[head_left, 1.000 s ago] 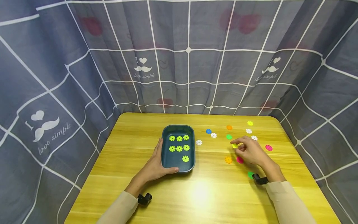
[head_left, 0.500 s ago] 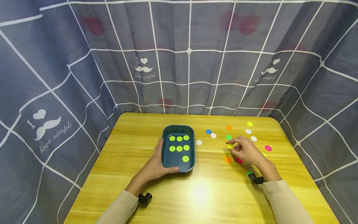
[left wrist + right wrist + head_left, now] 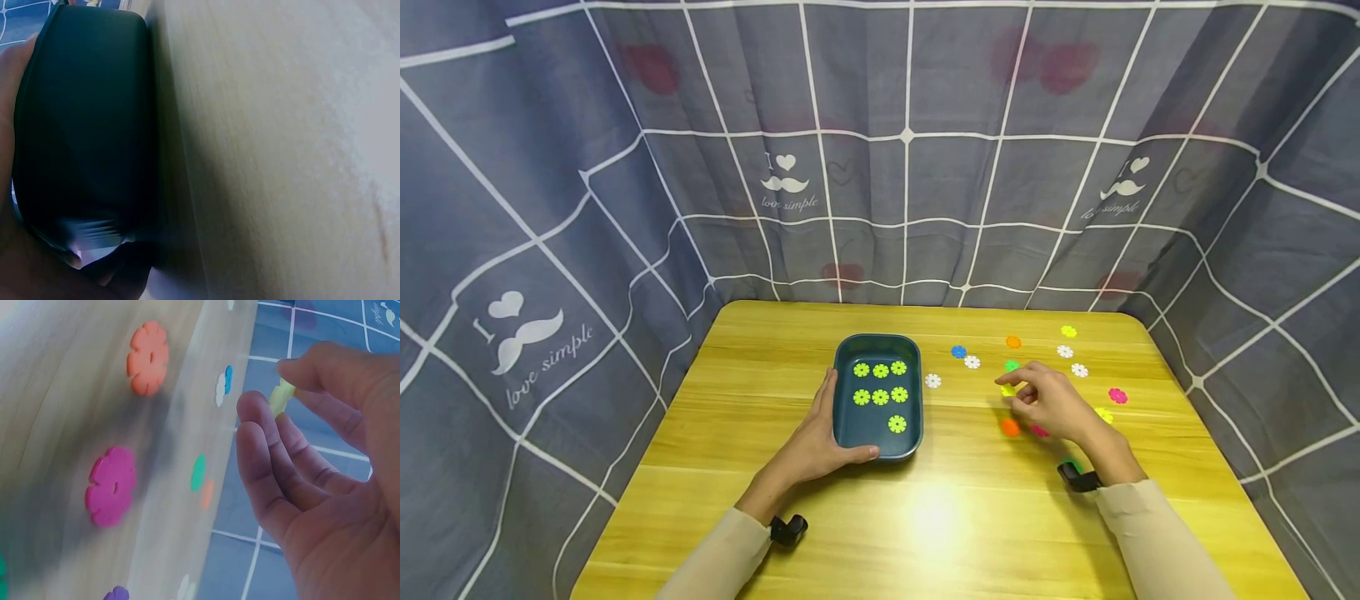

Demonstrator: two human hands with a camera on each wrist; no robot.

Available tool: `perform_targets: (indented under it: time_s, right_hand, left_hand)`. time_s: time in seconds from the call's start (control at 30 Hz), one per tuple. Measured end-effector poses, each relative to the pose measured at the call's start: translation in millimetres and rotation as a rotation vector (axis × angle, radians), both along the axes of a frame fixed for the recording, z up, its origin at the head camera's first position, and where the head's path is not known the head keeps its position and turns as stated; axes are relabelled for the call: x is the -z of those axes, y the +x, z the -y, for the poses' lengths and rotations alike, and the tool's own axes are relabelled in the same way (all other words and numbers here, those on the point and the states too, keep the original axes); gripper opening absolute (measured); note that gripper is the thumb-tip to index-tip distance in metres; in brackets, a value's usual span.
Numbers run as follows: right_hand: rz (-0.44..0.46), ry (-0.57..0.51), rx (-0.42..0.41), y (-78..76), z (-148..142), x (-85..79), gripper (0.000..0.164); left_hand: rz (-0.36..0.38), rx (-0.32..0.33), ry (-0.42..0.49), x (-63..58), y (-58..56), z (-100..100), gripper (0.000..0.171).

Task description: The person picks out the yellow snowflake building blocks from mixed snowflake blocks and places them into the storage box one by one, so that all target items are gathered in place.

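Observation:
My left hand [image 3: 820, 442] holds a dark blue-green tray [image 3: 842, 437] at its near left corner, fingers along the left wall and thumb over the near rim. Inside the tray lie several yellow-green flower-shaped plastic discs [image 3: 881, 397] in rows, with a lone one [image 3: 897, 424] at the lower right. My right hand [image 3: 1048, 404] is raised over the table right of the tray. Between thumb and fingertips it pinches a yellow flower-shaped disc [image 3: 282, 397]. Below that hand lie an orange disc [image 3: 149, 358] and a pink disc [image 3: 111, 486].
Loose discs lie about the right half of the wooden table [image 3: 760, 350]: a blue one [image 3: 958, 352], white ones [image 3: 972, 362], a green one [image 3: 1012, 366], a pink one [image 3: 1117, 396] and yellow ones [image 3: 1068, 332]. A grey checked curtain [image 3: 865, 183] encloses the table's back and sides.
My right hand has shifted slightly left toward the tray with the yellow disc pinched. A yellow disc near the right wrist has come into view. My left hand and the tray stay put.

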State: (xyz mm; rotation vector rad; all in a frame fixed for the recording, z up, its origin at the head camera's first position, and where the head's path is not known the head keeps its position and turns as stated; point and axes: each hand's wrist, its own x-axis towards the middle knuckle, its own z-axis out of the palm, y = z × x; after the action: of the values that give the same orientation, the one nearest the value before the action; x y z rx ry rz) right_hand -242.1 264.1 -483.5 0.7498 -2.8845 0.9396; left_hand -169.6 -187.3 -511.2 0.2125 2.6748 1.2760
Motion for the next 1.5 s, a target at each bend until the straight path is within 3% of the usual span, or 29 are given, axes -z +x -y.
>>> perform_targets:
  time_s: [0.8,1.5]
  right_hand:
    - [-0.047,-0.004,-0.061,1.3,25,-5.0,0.03]
    - [-0.016,-0.01,-0.089,1.0,52,-15.9,0.031]
  left_hand:
    - [0.006,-0.001,-0.018,-0.3,-0.3,-1,0.158]
    - [0.007,0.014,-0.021,-0.5,-2.2,1,0.16]
